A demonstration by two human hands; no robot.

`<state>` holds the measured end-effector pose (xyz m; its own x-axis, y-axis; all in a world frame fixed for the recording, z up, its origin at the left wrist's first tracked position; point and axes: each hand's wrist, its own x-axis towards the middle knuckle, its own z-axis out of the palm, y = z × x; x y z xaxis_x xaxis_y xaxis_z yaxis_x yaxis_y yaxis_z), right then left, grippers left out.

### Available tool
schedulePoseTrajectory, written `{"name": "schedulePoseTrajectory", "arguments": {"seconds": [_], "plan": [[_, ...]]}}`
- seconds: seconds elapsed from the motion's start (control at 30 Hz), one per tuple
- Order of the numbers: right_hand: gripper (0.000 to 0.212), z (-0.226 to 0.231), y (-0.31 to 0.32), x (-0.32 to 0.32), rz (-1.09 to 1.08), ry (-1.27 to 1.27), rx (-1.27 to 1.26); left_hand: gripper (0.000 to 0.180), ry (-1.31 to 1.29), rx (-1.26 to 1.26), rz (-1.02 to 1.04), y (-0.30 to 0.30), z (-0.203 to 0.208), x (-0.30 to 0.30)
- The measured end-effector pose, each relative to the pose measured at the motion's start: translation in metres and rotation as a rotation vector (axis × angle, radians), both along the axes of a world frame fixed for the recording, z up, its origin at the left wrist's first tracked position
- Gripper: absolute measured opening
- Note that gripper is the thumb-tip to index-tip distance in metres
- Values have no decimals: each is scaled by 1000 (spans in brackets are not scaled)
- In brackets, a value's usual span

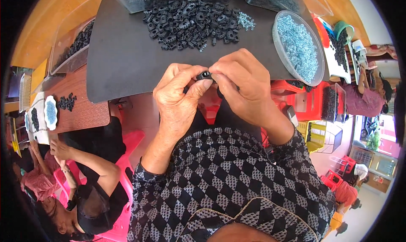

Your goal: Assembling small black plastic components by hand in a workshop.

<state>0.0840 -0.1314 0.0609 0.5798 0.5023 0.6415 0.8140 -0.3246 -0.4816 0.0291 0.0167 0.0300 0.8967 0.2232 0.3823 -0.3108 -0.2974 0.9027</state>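
Between the thumb and fingers of my left hand point(177, 87) is a small black plastic piece point(204, 75) with an opening in it, held just past the table's near edge. My right hand point(245, 79) is closed in a pinch at the right end of the same piece. Whether a smaller part is between those right fingertips cannot be made out. Beyond my hands, a heap of similar black plastic pieces point(190, 24) lies on the dark table point(122, 51). A few small metal springs point(245, 21) lie at the heap's right edge.
A round clear tub point(277, 43) full of springs stands at the right. Clear bins point(131, 1) stand along the far side. At the left, a person point(91, 199) works by a brown table point(80, 106) with a white dish point(51, 123) of springs. Red stools point(313, 100) are at right.
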Motion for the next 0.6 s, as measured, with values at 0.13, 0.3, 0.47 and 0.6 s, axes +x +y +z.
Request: {"name": "schedulePoseTrajectory", "arguments": {"seconds": [0.13, 0.3, 0.47, 0.6], "plan": [[19, -1, 0, -1, 6, -51, -60, 17, 94, -89, 8, -3, -2, -2], [25, -4, 1, -1, 16, -96, -111, 19, 143, -129, 25, -1, -1, -5], [22, -12, 5, -7, 43, -170, -144, 22, 46, 1, -9, 5, -10, -6], [28, -17, 9, -11, 53, -236, -97, 21, -29, 77, 47, 4, -11, -8]]}}
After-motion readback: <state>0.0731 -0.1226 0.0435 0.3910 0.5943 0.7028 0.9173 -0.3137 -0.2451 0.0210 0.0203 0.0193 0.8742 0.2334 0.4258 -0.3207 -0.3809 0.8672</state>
